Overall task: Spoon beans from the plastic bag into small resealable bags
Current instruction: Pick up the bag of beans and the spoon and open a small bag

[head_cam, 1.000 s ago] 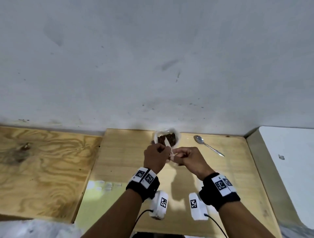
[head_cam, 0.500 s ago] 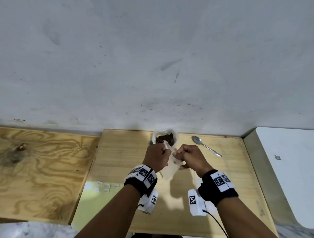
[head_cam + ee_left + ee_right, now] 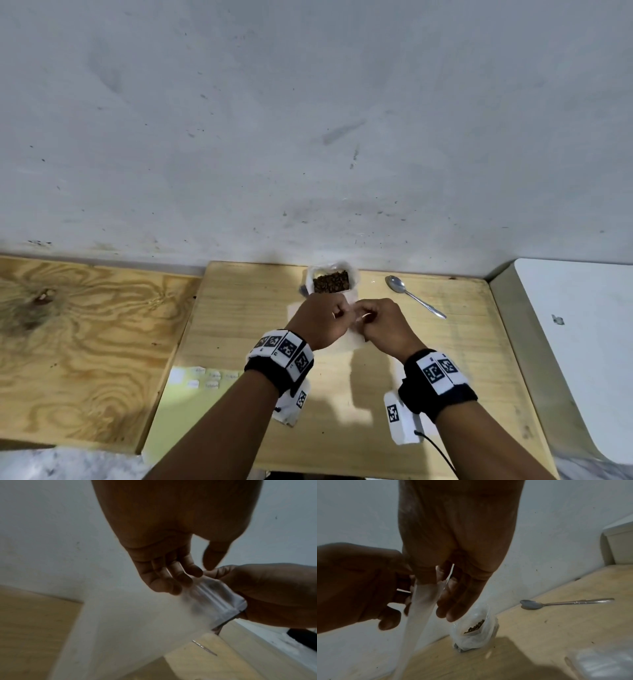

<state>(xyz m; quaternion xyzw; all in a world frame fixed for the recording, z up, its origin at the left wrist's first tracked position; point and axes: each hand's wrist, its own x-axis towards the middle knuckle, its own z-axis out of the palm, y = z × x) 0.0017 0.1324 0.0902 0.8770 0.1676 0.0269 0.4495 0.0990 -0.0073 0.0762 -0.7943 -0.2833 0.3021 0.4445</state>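
Observation:
A clear plastic bag of brown beans [image 3: 331,281] [image 3: 475,631] stands open against the wall on the light wooden board [image 3: 239,308]. Just in front of it, above the board, my left hand [image 3: 325,320] and right hand [image 3: 376,320] each pinch the top edge of a small clear resealable bag [image 3: 354,334] [image 3: 211,599] [image 3: 421,601] that hangs between them. Its zip strip shows in the left wrist view. A metal spoon [image 3: 412,296] [image 3: 556,602] lies on the board to the right of the bean bag, untouched.
A grey wall [image 3: 308,137] rises right behind the board. A darker plywood sheet [image 3: 75,342] lies to the left and a white surface [image 3: 582,342] to the right. More clear bags [image 3: 604,665] lie on the board near my right wrist.
Both hands came slightly nearer to me with the small bag, which now hangs lower between them. The bean bag and spoon have not moved.

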